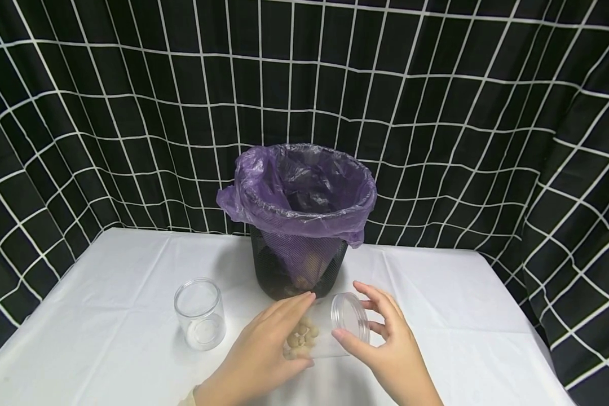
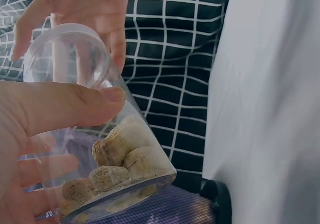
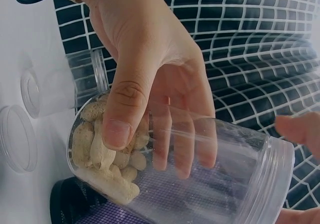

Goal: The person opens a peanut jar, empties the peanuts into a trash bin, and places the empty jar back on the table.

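A clear plastic jar [image 1: 326,338] lies tilted sideways in my left hand [image 1: 264,344], whose thumb and fingers wrap round its body near the base. Tan, lumpy pieces [image 3: 107,156], some round and some long, have gathered at the jar's bottom end. At its other end is a clear ridged lid [image 3: 267,184]. My right hand [image 1: 388,332] is spread around that lid, thumb by one edge and fingers by the other. In the right wrist view a gap shows between one fingertip and the lid; whether the thumb touches it is unclear.
Left of my hands a second clear jar [image 1: 199,316] stands upright. A round clear lid-like disc [image 3: 17,139] lies near it on the white cloth [image 1: 132,293]. Behind my hands stands a black mesh bin [image 1: 264,262] lined with a purple bag [image 1: 309,223]. Black gridded curtain [image 1: 436,113] surrounds the table.
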`<state>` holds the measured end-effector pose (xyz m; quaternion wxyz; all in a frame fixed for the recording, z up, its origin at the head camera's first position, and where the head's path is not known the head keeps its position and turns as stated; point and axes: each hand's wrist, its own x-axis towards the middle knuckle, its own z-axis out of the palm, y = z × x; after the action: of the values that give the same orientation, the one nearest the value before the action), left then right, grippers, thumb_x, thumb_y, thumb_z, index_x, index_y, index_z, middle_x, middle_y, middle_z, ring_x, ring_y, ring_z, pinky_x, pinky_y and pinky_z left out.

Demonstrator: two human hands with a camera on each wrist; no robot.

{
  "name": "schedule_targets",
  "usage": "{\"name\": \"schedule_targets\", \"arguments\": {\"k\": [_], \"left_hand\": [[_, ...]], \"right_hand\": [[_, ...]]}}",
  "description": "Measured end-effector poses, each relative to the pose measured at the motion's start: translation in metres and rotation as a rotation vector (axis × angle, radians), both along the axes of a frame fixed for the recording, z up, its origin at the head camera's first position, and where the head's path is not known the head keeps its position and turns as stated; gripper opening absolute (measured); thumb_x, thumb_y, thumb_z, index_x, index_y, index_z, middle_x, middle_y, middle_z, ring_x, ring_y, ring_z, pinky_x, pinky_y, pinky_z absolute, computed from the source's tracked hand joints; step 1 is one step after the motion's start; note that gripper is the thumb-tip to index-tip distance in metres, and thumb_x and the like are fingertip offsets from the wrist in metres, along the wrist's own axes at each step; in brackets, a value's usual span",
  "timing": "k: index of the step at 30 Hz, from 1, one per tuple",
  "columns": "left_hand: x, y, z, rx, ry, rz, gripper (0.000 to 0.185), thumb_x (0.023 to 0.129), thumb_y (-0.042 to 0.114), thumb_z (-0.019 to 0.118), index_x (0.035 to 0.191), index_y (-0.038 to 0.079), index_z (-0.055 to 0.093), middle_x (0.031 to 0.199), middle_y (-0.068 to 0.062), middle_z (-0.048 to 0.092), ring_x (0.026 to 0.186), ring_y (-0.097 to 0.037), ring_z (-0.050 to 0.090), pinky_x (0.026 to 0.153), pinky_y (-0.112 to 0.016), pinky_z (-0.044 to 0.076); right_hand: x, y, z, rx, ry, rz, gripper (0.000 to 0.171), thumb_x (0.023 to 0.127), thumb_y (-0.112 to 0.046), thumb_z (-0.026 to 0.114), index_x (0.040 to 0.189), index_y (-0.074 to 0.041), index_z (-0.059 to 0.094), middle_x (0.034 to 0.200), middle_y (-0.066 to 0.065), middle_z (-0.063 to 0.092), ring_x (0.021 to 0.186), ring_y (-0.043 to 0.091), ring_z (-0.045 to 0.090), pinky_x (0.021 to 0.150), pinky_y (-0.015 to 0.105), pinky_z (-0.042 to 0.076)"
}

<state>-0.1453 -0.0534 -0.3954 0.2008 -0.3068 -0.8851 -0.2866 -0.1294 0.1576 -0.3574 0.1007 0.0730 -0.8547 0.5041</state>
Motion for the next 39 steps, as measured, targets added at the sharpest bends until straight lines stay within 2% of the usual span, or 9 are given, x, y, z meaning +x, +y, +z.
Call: {"name": "schedule_targets", "arguments": {"k": [3,7,12,15,18,21,28,35,39], "left_hand": [[0.0001,0.0000,0.0003,-0.006,0.001,0.001,0.093,0.066,0.028,0.090,0.147,0.014,0.046,0.144,0.002,0.057,0.130,-0.016,0.056,0.109,-0.035,0.048],[0.0003,-0.0001,0.0003,-0.007,-0.011,0.004,0.093,0.067,0.028,0.090,0.148,0.015,0.046,0.145,0.003,0.056,0.131,-0.016,0.055,0.110,-0.036,0.048],[0.0002,-0.0001,0.0003,-0.008,-0.006,0.007,0.093,0.066,0.028,0.090,0.147,0.015,0.046,0.144,0.003,0.057,0.131,-0.016,0.056,0.109,-0.035,0.048],[0.0003,0.0001,0.0005,-0.007,-0.002,0.007,0.094,0.066,0.028,0.090,0.147,0.015,0.046,0.144,0.003,0.057,0.131,-0.016,0.056,0.109,-0.035,0.049],[0.0003,0.0003,0.0003,-0.006,-0.003,0.006,0.094,0.066,0.028,0.090,0.147,0.015,0.046,0.144,0.003,0.057,0.130,-0.015,0.056,0.109,-0.035,0.049],[0.0004,0.0005,-0.0002,-0.007,-0.007,0.007,0.094,0.066,0.029,0.090,0.148,0.015,0.046,0.145,0.003,0.056,0.131,-0.015,0.056,0.109,-0.035,0.048],[0.0000,0.0005,-0.0013,-0.008,-0.005,0.005,0.095,0.066,0.029,0.091,0.148,0.016,0.045,0.146,0.004,0.056,0.132,-0.015,0.055,0.110,-0.035,0.048],[-0.0006,0.0002,-0.0011,-0.013,0.021,0.002,0.095,0.065,0.028,0.091,0.147,0.015,0.046,0.145,0.003,0.056,0.131,-0.016,0.055,0.109,-0.034,0.048],[-0.0002,0.0004,-0.0005,-0.014,0.023,0.006,0.095,0.064,0.028,0.091,0.147,0.014,0.047,0.144,0.002,0.057,0.130,-0.016,0.056,0.109,-0.035,0.049]], "right_hand": [[0.0013,-0.0001,0.0011,-0.004,-0.033,-0.003,0.061,0.081,-0.027,0.082,0.136,-0.029,0.056,0.135,-0.007,0.057,0.114,0.002,0.050,0.094,0.021,0.052],[0.0028,-0.0002,0.0015,-0.023,-0.006,0.026,0.059,0.081,-0.023,0.082,0.134,-0.031,0.058,0.130,-0.010,0.060,0.114,-0.001,0.052,0.096,0.019,0.053],[0.0020,0.0003,0.0001,-0.032,0.056,0.078,0.061,0.081,-0.017,0.082,0.135,-0.032,0.057,0.133,-0.013,0.057,0.119,-0.002,0.051,0.097,0.020,0.053],[0.0018,0.0001,-0.0003,-0.001,0.079,0.071,0.065,0.080,-0.018,0.083,0.138,-0.031,0.054,0.141,-0.010,0.052,0.120,-0.002,0.048,0.096,0.023,0.052],[0.0019,0.0004,-0.0001,0.036,0.070,0.039,0.070,0.079,-0.022,0.084,0.141,-0.030,0.051,0.146,-0.007,0.047,0.121,0.001,0.046,0.096,0.024,0.051],[0.0019,0.0012,0.0007,0.048,0.034,0.013,0.069,0.078,-0.025,0.084,0.140,-0.030,0.052,0.142,-0.008,0.051,0.118,0.001,0.048,0.096,0.024,0.051],[0.0042,0.0029,0.0016,-0.007,-0.024,0.046,0.062,0.078,-0.027,0.085,0.134,-0.030,0.057,0.130,-0.009,0.060,0.111,0.002,0.055,0.094,0.021,0.054],[0.0027,0.0035,0.0009,0.004,0.049,0.101,0.064,0.080,-0.021,0.083,0.136,-0.031,0.055,0.134,-0.014,0.056,0.119,-0.003,0.051,0.099,0.020,0.052],[0.0015,0.0040,-0.0007,0.015,0.084,0.111,0.068,0.078,-0.019,0.084,0.138,-0.030,0.054,0.138,-0.011,0.054,0.121,-0.004,0.048,0.099,0.022,0.053]]}}
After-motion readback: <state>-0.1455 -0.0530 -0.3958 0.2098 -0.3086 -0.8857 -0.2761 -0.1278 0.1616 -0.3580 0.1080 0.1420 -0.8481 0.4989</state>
